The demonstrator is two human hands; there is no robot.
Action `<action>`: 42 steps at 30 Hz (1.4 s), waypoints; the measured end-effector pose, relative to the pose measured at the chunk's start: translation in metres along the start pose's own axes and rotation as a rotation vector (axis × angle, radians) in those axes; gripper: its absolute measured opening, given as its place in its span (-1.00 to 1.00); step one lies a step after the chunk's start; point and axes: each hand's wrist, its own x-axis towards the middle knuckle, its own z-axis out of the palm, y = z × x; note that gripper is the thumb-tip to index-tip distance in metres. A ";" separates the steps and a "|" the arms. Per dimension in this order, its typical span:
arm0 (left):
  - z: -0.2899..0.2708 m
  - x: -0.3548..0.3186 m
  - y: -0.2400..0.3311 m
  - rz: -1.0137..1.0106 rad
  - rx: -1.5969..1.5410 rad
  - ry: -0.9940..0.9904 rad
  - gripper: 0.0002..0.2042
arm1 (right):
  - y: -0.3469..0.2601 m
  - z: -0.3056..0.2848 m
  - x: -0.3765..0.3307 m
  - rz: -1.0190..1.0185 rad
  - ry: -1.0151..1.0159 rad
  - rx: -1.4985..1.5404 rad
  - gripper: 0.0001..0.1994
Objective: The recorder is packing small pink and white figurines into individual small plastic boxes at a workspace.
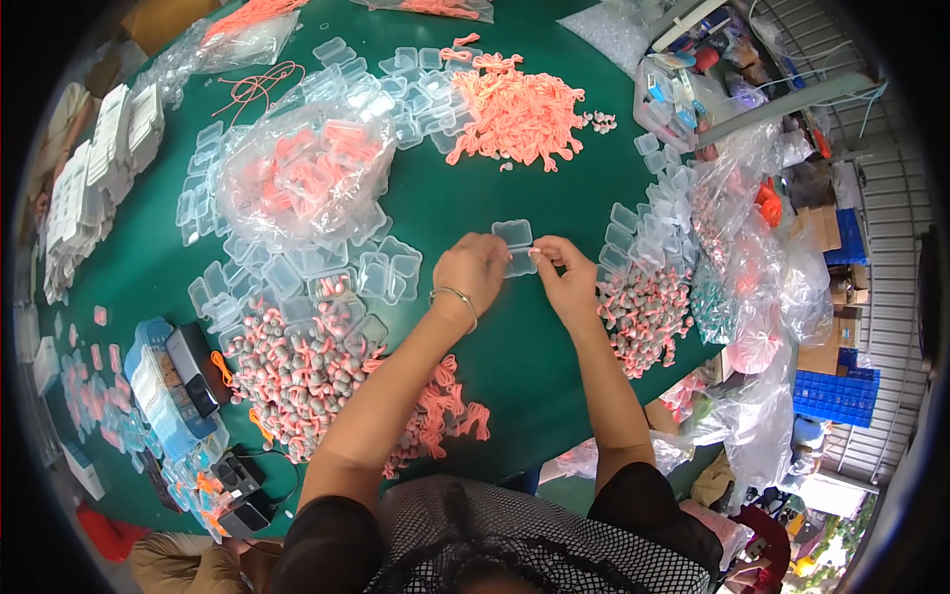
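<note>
A small clear plastic box [512,234] is opened flat over the green table, its lid part lying farther from me than the other half. My left hand [472,271] grips the box's left side, fingers bent and closed. At its right edge, my right hand [567,282] pinches it between thumb and fingertip. The near half of the box is partly hidden by my fingers. Close to my right hand lies a pile of small grey-and-pink pieces [643,322]. A larger pile of similar pieces [292,371] lies left of my left forearm.
Coral cords [520,111] are heaped at the far middle. Many clear boxes [277,262] surround a plastic bag [302,178] of filled boxes on the left; more clear boxes [653,223] stand right. White trays [104,163] are stacked far left. A plastic bin [668,104] sits far right.
</note>
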 end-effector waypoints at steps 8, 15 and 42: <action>0.015 -0.013 0.002 0.137 0.204 0.072 -0.93 | 0.011 0.010 -0.011 -0.497 0.130 -0.430 -0.83; 0.009 -0.010 0.008 0.125 0.241 0.012 -0.69 | 0.010 0.007 -0.009 -0.533 0.113 -0.472 -0.84; 0.003 -0.005 0.000 0.129 0.238 -0.078 -0.53 | -0.006 -0.023 0.019 -0.458 -0.130 -0.359 -0.86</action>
